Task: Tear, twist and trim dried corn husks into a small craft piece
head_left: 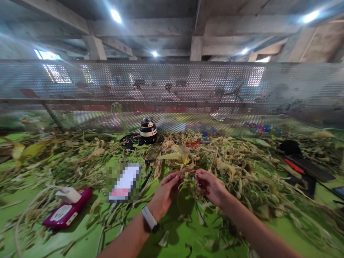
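Note:
My left hand (166, 190), with a watch strap (149, 217) on the wrist, is closed in a pinch on one end of a dried plant piece (190, 173). Opposite it, my right hand (211, 186) has thumb and fingers pressed together at the other side of the same withered bit. Fine detail between the fingertips is hard to make out. Just beyond the hands lies a pale yellow dried leaf (172, 156) on a heap of dried plants (228, 157). Both hands are above the green tabletop (174, 236), where loose leaf scraps lie.
Left of my hands lie a blurred-out phone (126, 182) and a magenta power strip (63, 216) with a white plug (68, 194). Behind stand a black jar (148, 134), a red-handled tool (193, 144) and a perforated metal screen (172, 84). Dark objects (309, 168) lie right.

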